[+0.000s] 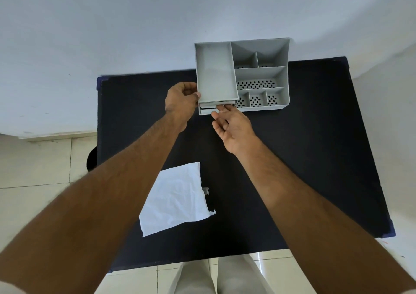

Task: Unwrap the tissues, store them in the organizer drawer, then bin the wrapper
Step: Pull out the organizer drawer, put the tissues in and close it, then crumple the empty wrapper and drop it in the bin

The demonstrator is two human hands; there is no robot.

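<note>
A grey plastic organizer (261, 73) with several compartments stands at the table's far edge. My left hand (181, 103) grips its front left corner, thumb on the side wall. Under the organizer's left tray a drawer (206, 110) sticks out a little way. The fingertips of my right hand (231, 127) touch the drawer's front, palm up and fingers apart. A white tissue wrapper (177, 198) lies flat and crumpled on the near left part of the table, apart from both hands. No tissues show inside the drawer gap.
The black table (315, 158) fills the middle of the view, against a white wall. A dark round bin (91, 158) peeks out on the tiled floor beside the table's left edge. My legs stand at the near edge.
</note>
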